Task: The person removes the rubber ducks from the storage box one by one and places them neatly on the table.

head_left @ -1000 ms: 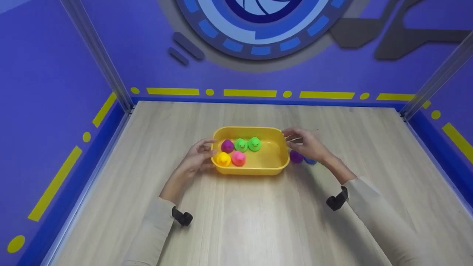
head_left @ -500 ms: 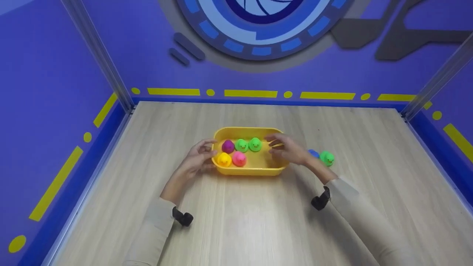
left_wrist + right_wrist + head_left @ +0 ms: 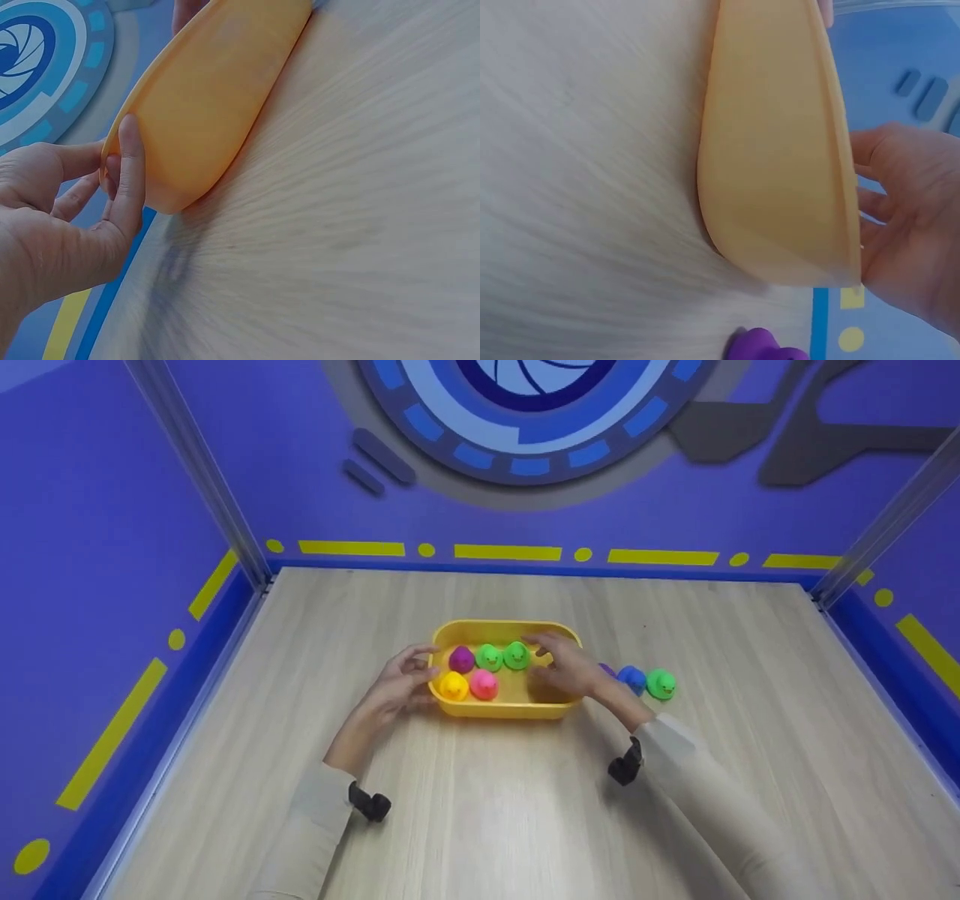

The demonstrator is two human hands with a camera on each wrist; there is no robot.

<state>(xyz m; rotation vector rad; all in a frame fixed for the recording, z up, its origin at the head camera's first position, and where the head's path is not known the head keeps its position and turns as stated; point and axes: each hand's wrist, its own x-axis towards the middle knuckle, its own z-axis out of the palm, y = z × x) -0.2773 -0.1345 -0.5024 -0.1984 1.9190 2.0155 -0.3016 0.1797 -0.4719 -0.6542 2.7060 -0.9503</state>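
A yellow plastic basin (image 3: 510, 710) stands on the table with several small rubber ducks inside. A purple duck (image 3: 462, 659) and two green ducks, one a light green duck (image 3: 516, 655), sit along its back. In front of them are a yellow duck (image 3: 454, 685) and a pink duck (image 3: 484, 684). My left hand (image 3: 397, 679) pinches the basin's left rim, thumb against the outer wall (image 3: 202, 105). My right hand (image 3: 566, 664) reaches over the right rim, fingers apart and slightly bent beside the nearer green duck. In the right wrist view the basin wall hides its fingertips (image 3: 915, 217).
Outside the basin on the right, a blue duck (image 3: 631, 679) and a green duck (image 3: 661, 684) stand on the wooden table (image 3: 480, 810). Another purple duck (image 3: 761, 346) sits beside them, partly behind the right forearm in the head view. Blue panels (image 3: 262, 495) enclose the table.
My right hand has moved left from outside the basin's right rim to over its inside, near the green duck. The left hand keeps its hold on the rim.
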